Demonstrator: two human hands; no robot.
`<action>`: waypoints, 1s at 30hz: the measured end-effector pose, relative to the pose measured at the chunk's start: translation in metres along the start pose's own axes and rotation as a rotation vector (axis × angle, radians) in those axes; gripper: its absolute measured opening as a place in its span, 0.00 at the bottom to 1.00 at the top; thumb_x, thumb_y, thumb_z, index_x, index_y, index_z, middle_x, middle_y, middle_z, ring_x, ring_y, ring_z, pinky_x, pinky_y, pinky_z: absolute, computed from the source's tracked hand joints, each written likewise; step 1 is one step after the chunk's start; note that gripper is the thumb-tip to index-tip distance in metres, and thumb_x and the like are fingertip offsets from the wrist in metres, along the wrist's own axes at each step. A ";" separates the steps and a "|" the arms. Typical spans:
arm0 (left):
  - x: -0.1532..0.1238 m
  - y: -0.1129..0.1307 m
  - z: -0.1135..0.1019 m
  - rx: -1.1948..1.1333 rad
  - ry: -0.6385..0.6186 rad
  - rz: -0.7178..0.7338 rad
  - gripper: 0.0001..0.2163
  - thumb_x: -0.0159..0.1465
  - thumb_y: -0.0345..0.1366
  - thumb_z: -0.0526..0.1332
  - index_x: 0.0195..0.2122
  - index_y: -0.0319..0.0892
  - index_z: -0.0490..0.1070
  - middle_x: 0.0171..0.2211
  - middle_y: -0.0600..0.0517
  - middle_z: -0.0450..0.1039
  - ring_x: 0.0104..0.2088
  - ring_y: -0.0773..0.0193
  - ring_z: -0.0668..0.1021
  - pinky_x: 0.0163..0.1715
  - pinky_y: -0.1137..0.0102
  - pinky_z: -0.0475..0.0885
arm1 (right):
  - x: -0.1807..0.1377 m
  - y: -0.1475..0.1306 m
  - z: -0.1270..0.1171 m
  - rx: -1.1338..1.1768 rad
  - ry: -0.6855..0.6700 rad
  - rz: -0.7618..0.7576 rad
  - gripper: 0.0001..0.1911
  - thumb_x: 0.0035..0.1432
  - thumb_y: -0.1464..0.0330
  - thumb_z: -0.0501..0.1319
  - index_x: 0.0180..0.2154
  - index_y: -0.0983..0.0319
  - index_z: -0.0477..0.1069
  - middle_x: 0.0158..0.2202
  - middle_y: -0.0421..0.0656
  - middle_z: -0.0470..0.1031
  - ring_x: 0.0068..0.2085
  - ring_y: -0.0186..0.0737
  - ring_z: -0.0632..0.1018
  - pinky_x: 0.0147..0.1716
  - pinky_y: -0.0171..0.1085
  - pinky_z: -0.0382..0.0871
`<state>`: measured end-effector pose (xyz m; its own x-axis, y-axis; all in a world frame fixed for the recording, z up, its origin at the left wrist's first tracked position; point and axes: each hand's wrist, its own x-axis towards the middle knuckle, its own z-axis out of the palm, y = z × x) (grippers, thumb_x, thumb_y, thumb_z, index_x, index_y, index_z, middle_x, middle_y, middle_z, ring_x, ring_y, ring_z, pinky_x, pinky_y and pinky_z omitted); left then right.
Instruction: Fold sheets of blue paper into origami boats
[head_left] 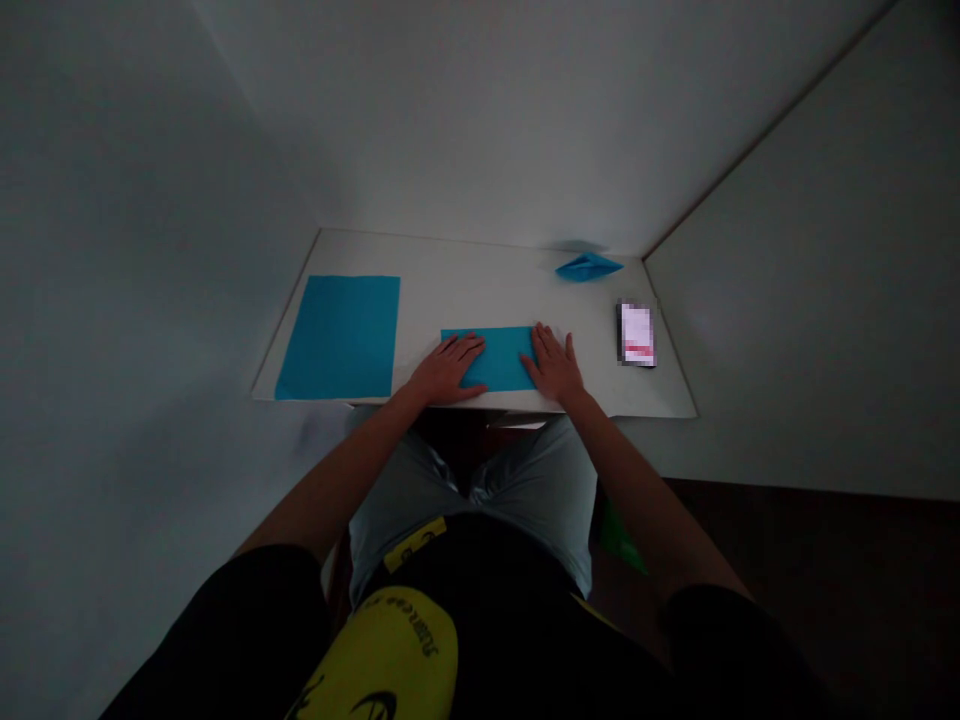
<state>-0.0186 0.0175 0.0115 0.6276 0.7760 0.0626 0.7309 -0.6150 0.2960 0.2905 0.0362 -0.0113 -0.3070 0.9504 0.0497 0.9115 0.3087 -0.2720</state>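
A blue sheet of paper folded into a wide rectangle lies near the front edge of a small white table. My left hand rests flat on its left end with fingers stretched out. Flat on the sheet's right end lies my right hand, fingers spread. Both hands press on the paper and hold nothing.
A larger unfolded blue sheet lies on the table's left side. A folded blue paper shape sits at the back right. A phone with a lit screen lies at the right. White walls close in on the table.
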 end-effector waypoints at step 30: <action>-0.012 0.020 0.003 0.016 -0.018 -0.039 0.38 0.79 0.55 0.57 0.83 0.36 0.57 0.86 0.39 0.50 0.86 0.45 0.52 0.85 0.49 0.48 | -0.012 -0.023 -0.012 0.022 0.012 -0.312 0.32 0.81 0.55 0.54 0.75 0.64 0.70 0.80 0.55 0.66 0.81 0.57 0.68 0.81 0.62 0.56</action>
<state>-0.0107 -0.0047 0.0141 0.6033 0.7968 0.0338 0.7588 -0.5866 0.2830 0.2761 0.0180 0.0057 -0.5678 0.8103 0.1451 0.7676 0.5849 -0.2623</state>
